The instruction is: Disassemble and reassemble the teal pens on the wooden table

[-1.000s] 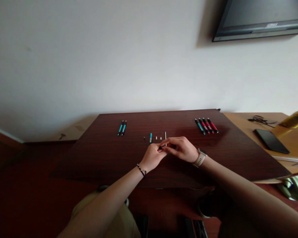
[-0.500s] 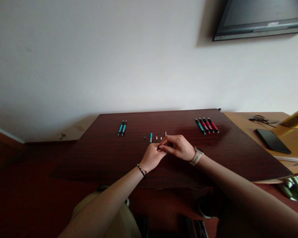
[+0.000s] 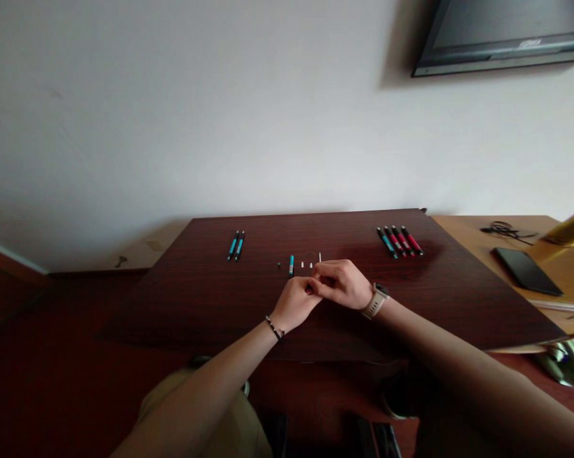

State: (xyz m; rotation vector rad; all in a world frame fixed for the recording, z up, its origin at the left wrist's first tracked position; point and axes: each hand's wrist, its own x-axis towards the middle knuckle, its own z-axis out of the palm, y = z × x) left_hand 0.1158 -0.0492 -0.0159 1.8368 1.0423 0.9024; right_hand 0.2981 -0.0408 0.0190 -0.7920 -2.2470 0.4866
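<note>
The person's left hand [image 3: 294, 304] and right hand [image 3: 342, 283] meet over the middle of the dark wooden table [image 3: 196, 305], fingertips pressed together on something small and dark; what it is cannot be told, since the fingers hide nearly all of it. Both hands are closed in a pinch, the right one curled over from 3 o'clock, the left one coming up from 7 o'clock. A bracelet [image 3: 272, 327] sits on the left wrist and a watch [image 3: 375, 300] on the right.

Just beyond the hands, at 12 o'clock, lies a short row of loose parts: a tiny dark bit [image 3: 278, 265], a teal pen barrel [image 3: 291, 264], two small white pieces [image 3: 307, 264] and a thin white refill [image 3: 320, 257], all apart from one another. At 11 o'clock, well away, lie two teal pens [image 3: 236, 245] side by side. At 1 o'clock four pens [image 3: 399, 241], one teal and three red, lie close together. On the lighter desk at 3 o'clock rests a black phone [image 3: 525, 271]
</note>
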